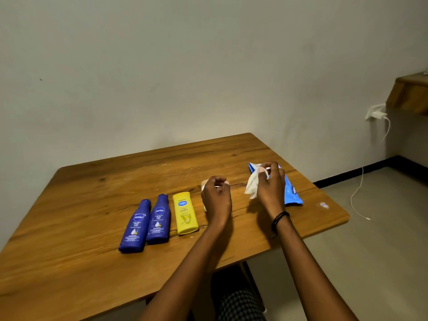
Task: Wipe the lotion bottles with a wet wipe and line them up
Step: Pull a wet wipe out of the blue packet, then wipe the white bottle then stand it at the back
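Two dark blue lotion bottles [134,228] [159,220] lie side by side on the wooden table [92,205], caps pointing away from me. A yellow lotion bottle [185,213] lies to their right. My left hand [216,198] rests curled over a pale pink bottle [204,183], which it mostly hides. My right hand [271,184] pinches a white wet wipe [253,185] just above the blue wipe pack [292,193].
The table's right edge lies close behind the wipe pack. A small white scrap [324,205] sits near the table's right corner. A charger [378,115] hangs from a wall socket, its cable trailing across the floor. A wooden shelf [410,93] juts out at far right.
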